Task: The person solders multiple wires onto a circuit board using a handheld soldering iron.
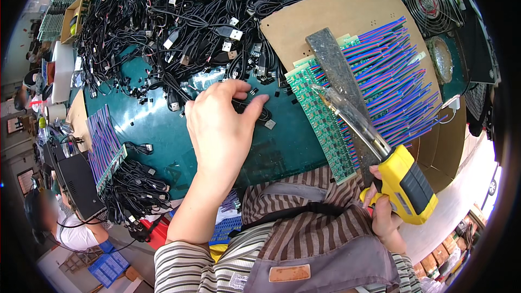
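Observation:
My left hand (220, 125) reaches over the green table (157, 130), its fingers curled down on a black cable (259, 113) at the near edge of a big tangled heap of black cables (179, 21). My right hand (384, 212) grips the yellow handle of a soldering gun (401, 179), whose long tip (332, 104) points up-left over a strip of green circuit boards (320, 119). Rows of red, blue and green wires (391, 70) stick out from the boards. A dark grey bar (336, 70) lies across them.
A brown board (336, 11) lies under the circuit boards. A fan (431, 0) stands at the far right. More wired boards (103, 141) and a cable bundle (135, 184) lie at the left, by a black box (78, 182). Another person (65, 228) sits at lower left.

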### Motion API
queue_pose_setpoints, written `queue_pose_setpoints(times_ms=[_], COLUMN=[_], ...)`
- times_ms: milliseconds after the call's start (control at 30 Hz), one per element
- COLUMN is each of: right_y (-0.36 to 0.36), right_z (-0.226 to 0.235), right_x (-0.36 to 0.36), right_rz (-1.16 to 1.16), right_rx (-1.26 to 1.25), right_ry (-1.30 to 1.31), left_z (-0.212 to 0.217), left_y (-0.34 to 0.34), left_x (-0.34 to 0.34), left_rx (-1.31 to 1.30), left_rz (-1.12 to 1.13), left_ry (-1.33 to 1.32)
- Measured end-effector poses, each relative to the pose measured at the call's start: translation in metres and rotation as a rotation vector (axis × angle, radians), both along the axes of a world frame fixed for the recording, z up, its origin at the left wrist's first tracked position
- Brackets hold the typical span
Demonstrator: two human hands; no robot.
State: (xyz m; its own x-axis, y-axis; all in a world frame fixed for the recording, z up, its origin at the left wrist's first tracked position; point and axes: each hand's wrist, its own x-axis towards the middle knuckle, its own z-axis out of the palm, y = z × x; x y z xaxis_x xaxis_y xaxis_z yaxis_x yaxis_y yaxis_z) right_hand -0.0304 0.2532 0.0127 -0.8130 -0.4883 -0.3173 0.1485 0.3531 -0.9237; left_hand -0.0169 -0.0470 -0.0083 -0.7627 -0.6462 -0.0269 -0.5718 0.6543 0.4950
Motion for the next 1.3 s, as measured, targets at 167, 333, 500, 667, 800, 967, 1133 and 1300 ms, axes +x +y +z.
queue_pose_setpoints(times_ms=[167,333,500,667,800,967,1133,1300], right_y=[-0.003,0.000,-0.003,-0.006,-0.002,-0.005,-0.008,-0.010], right_z=[-0.001,-0.003,-0.001,0.000,-0.004,-0.003,-0.001,0.003], right_x=[0.000,-0.001,0.000,0.000,0.000,0.000,-0.002,-0.002], right_rz=[-0.022,-0.009,-0.032,-0.061,-0.048,-0.071,-0.091,-0.068], right_rx=[-0.023,0.005,-0.018,-0.036,-0.049,-0.082,-0.082,-0.069], right_ry=[0.025,0.054,0.032,-0.006,0.019,-0.008,0.017,0.049], left_z=[0.003,0.008,0.007,-0.011,-0.011,-0.008,0.011,0.011], left_y=[-0.010,-0.008,0.008,0.008,0.008,0.003,0.012,0.034], left_x=[-0.009,-0.007,0.002,0.006,0.010,0.019,0.021,0.012], left_rx=[0.131,0.228,0.073,-0.033,-0.084,-0.099,0.106,0.005], left_rz=[-0.032,-0.018,-0.006,-0.057,-0.100,-0.149,-0.015,-0.228], left_ry=[-0.023,-0.032,0.011,0.159,0.150,0.125,0.127,0.419])
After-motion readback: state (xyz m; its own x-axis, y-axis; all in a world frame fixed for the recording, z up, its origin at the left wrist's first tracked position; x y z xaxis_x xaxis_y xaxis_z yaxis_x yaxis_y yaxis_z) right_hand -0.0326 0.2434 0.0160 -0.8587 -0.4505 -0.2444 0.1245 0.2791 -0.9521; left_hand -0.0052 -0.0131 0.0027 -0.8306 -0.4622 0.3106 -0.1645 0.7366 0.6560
